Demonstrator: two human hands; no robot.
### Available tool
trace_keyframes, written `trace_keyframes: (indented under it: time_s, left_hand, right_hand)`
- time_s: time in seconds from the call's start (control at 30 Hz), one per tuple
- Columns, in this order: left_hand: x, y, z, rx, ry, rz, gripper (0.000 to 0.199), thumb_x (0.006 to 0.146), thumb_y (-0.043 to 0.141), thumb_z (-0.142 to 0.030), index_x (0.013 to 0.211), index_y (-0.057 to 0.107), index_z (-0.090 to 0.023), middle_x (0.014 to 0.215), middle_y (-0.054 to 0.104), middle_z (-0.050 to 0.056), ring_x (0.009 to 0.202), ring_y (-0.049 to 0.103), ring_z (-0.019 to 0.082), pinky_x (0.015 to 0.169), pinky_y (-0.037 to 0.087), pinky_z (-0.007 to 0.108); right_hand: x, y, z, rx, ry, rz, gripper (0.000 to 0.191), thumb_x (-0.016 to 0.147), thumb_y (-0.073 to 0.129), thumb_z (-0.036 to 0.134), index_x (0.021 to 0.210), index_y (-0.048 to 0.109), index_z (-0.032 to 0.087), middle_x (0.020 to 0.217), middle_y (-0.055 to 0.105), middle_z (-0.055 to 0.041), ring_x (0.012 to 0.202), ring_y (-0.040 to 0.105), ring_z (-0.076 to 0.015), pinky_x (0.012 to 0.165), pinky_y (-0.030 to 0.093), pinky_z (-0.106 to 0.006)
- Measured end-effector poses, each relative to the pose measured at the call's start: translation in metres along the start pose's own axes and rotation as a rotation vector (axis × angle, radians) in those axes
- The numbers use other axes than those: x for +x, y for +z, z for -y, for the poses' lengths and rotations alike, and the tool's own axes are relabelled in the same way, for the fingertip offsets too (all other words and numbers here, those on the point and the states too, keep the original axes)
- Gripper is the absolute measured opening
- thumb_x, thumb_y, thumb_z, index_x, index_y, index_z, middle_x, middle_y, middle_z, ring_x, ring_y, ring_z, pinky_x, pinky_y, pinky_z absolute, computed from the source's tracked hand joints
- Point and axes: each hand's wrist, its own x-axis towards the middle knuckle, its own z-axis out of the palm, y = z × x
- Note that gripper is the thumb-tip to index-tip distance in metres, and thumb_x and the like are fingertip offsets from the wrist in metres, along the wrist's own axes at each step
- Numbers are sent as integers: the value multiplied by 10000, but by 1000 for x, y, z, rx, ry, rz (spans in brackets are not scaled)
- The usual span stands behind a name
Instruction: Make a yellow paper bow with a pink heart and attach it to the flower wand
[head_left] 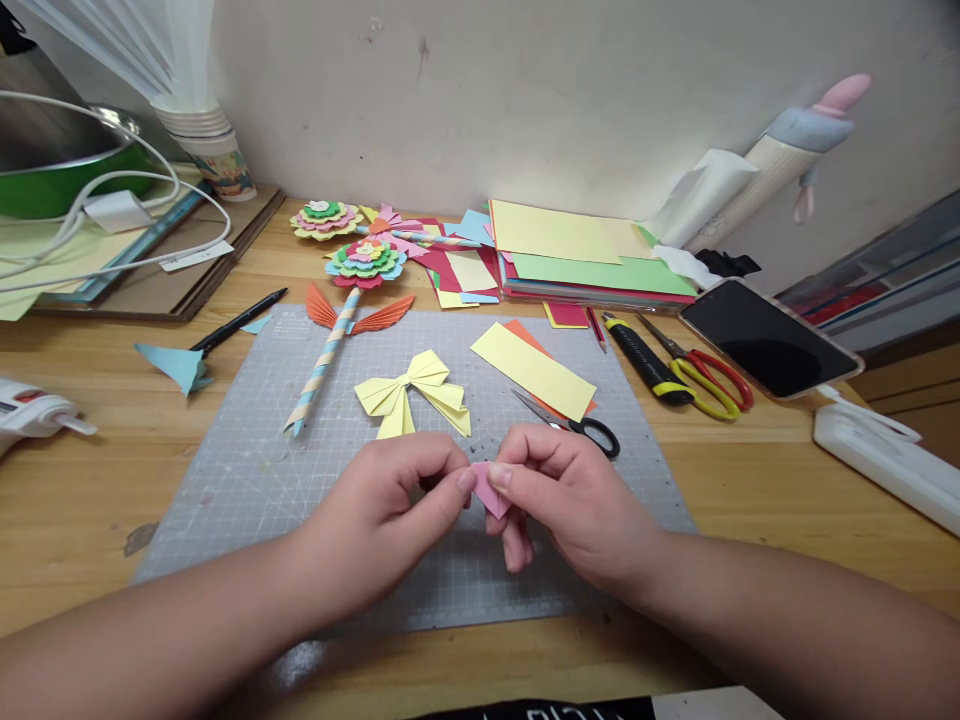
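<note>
Over mat (247, 480) | left hand (390, 520), right hand (585, 505) pinch pink paper (486, 490) | thumbs (529, 487) uppermost

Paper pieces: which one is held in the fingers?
The small pink piece, between the left hand and right hand; the yellow bow and yellow strip lie unheld over the mat.

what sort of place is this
Probably a papercraft workspace at a wooden table against a wall: there's a gridded cutting mat, a stack of coloured paper and a layered paper flower.
</note>
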Motion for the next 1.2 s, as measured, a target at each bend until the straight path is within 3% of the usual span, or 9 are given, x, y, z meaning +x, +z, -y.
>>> trace_keyframes:
  time_s: [0.27, 0.47, 0.63, 0.77, 0.97, 1.2]
  left_hand:
    - [-2, -1, -2, -188, -7, 67, 315, 922, 470, -318, 673, 608, -183, 617, 556, -27, 583, 444, 106, 568, 346, 230]
    - [0, -2, 7, -356, -103, 76, 356, 932, 413, -396, 680, 551, -186, 588, 496, -30, 579, 450, 124, 593, 365, 255]
    - [1, -3, 6, -255, -57, 25, 326, 911, 460, -369, 646, 511, -185, 595, 458, -42, 587, 414, 117, 573, 340, 242]
    - [0, -1, 2, -198, -7, 25, 292, 891, 485, -284, 626, 534, -171, 606, 534, -27, 578, 427, 105, 562, 344, 232]
    - [-1, -1, 3, -338, -22, 70, 284, 882, 501, -282, 633, 566, -163, 546, 509, -46, 520, 414, 85, 522, 341, 217]
    - [2, 2, 1, -470, -60, 27, 181, 865, 576, -282, 728, 546, -167, 680, 597, -25, 623, 507, 94, 593, 410, 219]
  right_hand:
    - [0, -1, -2, 28, 5, 24, 217, 826, 641, 314, 688, 554, 172, 570, 639, 37, 393, 589, -61, 384, 453, -145]
    - [0, -4, -4, 108, -26, 33, 215, 837, 648, 315, 703, 557, 173, 583, 667, 30, 396, 606, -65, 392, 459, -140]
    - [0, -4, -5, 88, -27, 24, 211, 842, 643, 315, 709, 561, 174, 582, 664, 35, 397, 606, -65, 394, 463, -142]
    - [-1, -2, -4, 65, -9, 36, 217, 843, 642, 314, 704, 561, 168, 574, 648, 36, 402, 605, -62, 401, 467, -142]
    - [-1, 1, -2, 53, -22, 71, 226, 830, 652, 327, 708, 560, 161, 590, 648, 29, 416, 612, -63, 406, 470, -142]
    - [1, 2, 0, -18, -39, 36, 260, 817, 665, 375, 717, 562, 158, 629, 620, 35, 423, 597, -55, 418, 471, -154]
